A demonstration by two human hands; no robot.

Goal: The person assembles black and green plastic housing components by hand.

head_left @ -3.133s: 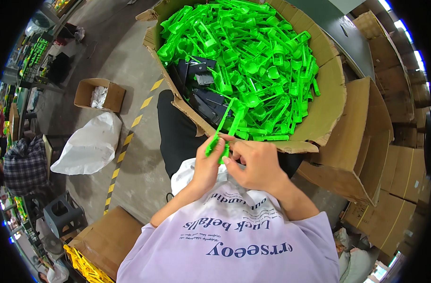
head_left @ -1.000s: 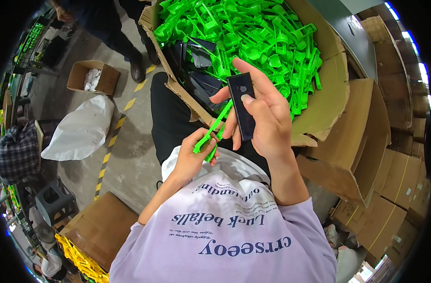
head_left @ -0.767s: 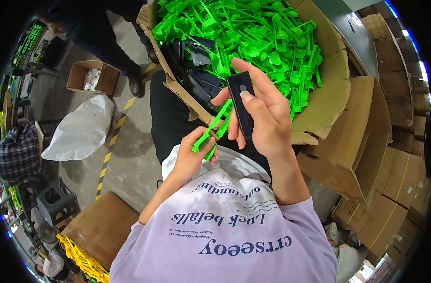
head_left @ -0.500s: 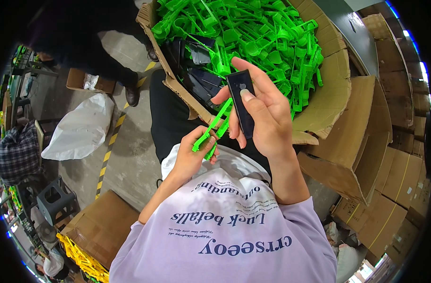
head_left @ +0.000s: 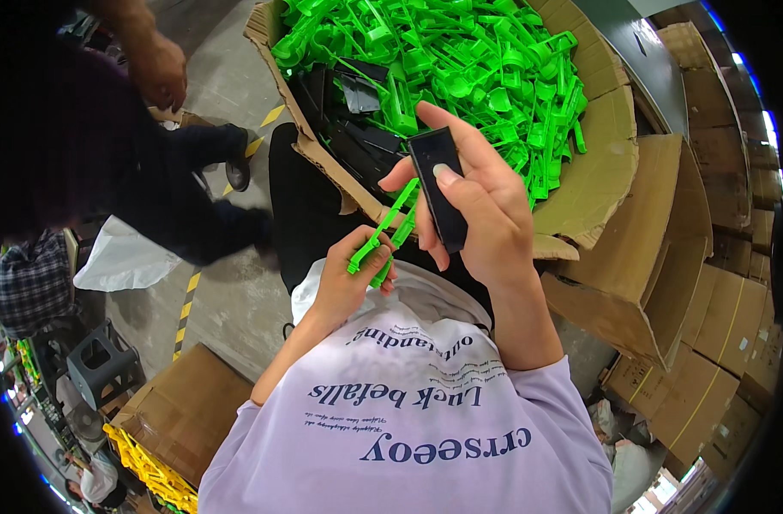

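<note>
Between the thumb and fingers of my right hand (head_left: pixel 490 206) is a flat black rectangular panel (head_left: pixel 437 190), held upright with the thumb on its face. My left hand (head_left: pixel 347 272) is closed around a green plastic part (head_left: pixel 376 242) with two long arms, whose far ends reach up beside the panel and partly pass behind my right fingers. Just beyond both hands, many similar green plastic parts (head_left: pixel 494 86) fill a large cardboard box (head_left: pixel 610 163). More black panels (head_left: pixel 361 137) lie at that box's near left side.
Another person (head_left: pixel 108 154) is on the left, close to the box. An open carton (head_left: pixel 623 257) and stacked cartons (head_left: pixel 708 343) stand at right. On the left are a white sack (head_left: pixel 126 257), a grey stool (head_left: pixel 100 364) and a carton (head_left: pixel 190 411) over yellow parts (head_left: pixel 147 467).
The other person has stepped nearer on the left, now covering part of the white sack and floor, with a hand showing. My hands have barely moved and keep their holds.
</note>
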